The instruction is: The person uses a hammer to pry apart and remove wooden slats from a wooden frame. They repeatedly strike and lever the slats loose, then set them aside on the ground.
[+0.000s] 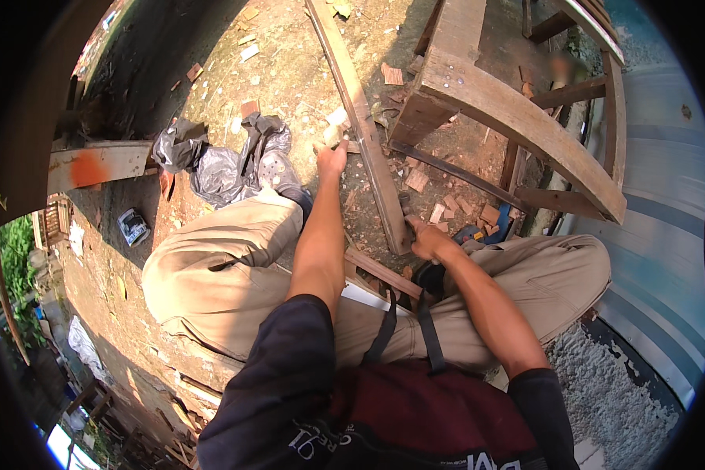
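Note:
A long wooden bar [360, 117] slants across the ground before me, its near end close to my knees. My right hand [431, 240] is closed at that near end, fingers curled against its right edge; the bar partly hides the fingertips. My left hand [332, 159] reaches forward on the bar's left side, closed around a short brown wooden piece [352, 146] that meets the bar's edge. Most of that piece is covered by my fingers. Just beyond the left hand lies a pale wood block [338, 117].
A wooden frame with a curved rail [525, 117] stands at the right, by corrugated metal sheeting [650, 196]. Wood offcuts [417, 180] litter the ground. Grey plastic [219, 174] lies near my left foot, a small can [133, 227] farther left. A wooden strip [380, 274] lies between my legs.

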A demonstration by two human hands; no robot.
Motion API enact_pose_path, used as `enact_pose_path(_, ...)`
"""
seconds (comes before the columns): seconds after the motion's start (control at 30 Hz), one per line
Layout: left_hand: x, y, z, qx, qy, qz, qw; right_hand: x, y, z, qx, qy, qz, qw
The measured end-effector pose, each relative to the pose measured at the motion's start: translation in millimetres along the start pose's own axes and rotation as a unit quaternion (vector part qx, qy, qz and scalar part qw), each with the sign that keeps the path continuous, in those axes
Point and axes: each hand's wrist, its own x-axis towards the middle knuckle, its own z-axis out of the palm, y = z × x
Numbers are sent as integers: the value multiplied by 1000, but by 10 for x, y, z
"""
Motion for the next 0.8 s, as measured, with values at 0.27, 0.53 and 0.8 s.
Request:
enact_pose_path(0.27,-209,205,-55,64,42,112,991,-94,-62,-39,-5,18,14,1000)
enact_pose_path(0.53,-98,71,-659,27,138,69,988,-145,-325,-90,-58,-10,27,998)
enact_pose_path(0.8,-1038,-94,-584,40,-45,214,975,148,-182,-195,-71,48,78,993)
